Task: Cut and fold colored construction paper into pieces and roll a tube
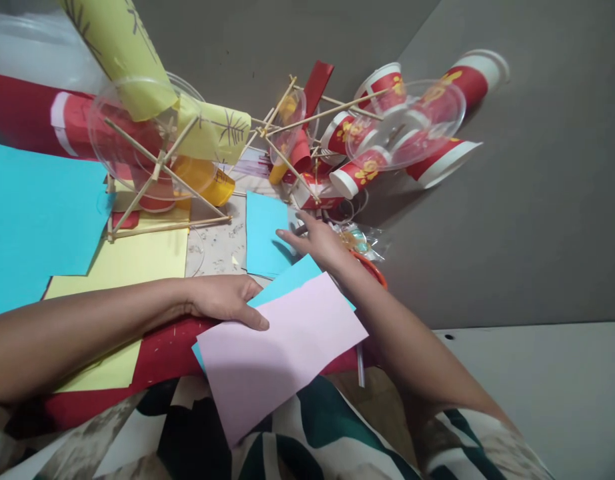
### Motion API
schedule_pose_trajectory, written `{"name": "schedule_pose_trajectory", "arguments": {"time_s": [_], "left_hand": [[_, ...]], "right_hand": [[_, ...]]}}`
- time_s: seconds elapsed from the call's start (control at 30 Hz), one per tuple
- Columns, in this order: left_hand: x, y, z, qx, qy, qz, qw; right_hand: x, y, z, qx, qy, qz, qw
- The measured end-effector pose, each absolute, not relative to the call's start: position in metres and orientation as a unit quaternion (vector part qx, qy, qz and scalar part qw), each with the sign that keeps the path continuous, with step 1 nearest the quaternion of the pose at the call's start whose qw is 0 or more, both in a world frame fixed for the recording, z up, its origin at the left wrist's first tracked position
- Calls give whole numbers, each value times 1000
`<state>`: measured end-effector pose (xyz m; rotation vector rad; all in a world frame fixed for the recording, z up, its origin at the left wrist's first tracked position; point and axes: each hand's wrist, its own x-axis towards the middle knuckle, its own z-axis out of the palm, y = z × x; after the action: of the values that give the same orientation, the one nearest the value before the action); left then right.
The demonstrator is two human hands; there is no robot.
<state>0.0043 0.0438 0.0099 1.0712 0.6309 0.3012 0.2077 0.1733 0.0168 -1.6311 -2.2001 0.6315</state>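
My left hand point(232, 300) grips a pink sheet of paper point(287, 353), thumb on top. A blue sheet point(300, 273) lies under the pink one and sticks out at its far edge. Farther forward, my right hand point(315, 237) reaches with fingers apart over the right side of another blue paper piece point(267, 233) on the table. Between the right thumb and fingers a dark, thin thing shows in part, lying beyond the hand; I cannot make out what it is.
Stick-and-cup structures with clear plastic discs point(152, 140) stand at left and centre back. Red-and-white paper cups point(387, 93) lean by the grey wall. Orange scissor handles point(370, 267) lie beside my right forearm. Large blue paper point(37, 220) and yellow sheets point(122, 260) cover the left.
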Motion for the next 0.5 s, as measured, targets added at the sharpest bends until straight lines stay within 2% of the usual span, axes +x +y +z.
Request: {"name": "schedule_pose_trajectory", "arguments": {"time_s": [0.13,0.3,0.37,0.47,0.5], "left_hand": [[5,44,8,529,316,130,777],[5,43,7,531,302,144,778],[5,43,8,522,305,155,781],[5,45,10,479,334,215,783],[6,46,10,451,347,254,782]], "right_hand": [[187,169,24,-581,-808,93,22],[169,163,20,-526,-849,51,-8],[173,166,15,-524,-845,99,43],[189,176,13,-540,-752,302,228],[196,179,14,-537,-728,338,258]]}}
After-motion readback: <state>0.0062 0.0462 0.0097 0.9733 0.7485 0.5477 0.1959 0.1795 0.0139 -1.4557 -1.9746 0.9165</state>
